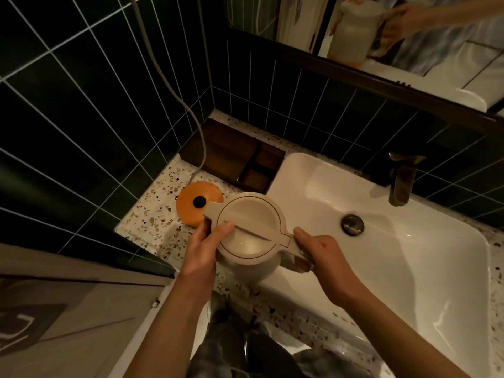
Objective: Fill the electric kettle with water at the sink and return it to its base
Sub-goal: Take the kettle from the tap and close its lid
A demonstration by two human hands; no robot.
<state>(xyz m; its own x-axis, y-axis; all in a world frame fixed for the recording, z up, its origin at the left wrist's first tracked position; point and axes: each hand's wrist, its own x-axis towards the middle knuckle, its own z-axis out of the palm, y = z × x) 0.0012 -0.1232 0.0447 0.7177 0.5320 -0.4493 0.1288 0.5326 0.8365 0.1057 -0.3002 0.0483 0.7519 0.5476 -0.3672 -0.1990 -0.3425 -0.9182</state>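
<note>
Two hands hold the cream-coloured round electric kettle (pixel 249 230), lid on, above the speckled terrazzo desk (pixel 155 214) at the left edge of the white rectangular ceramic sink (pixel 395 255). The right hand (pixel 324 255) is wrapped round the kettle's handle; the left hand (pixel 204 249) presses fingers and thumb against the body and lid rim. Just beside the kettle, partly under its spout, lies the flat orange round base (pixel 193 205) with a black centre contact, its grey cord (pixel 174 88) rising along the dark green tiled wall (pixel 81 105). A dark wooden compartment tray (pixel 234 156) sits behind. A dark metal tap (pixel 402 181) stands over the sink, below a mirror (pixel 381 28).
</note>
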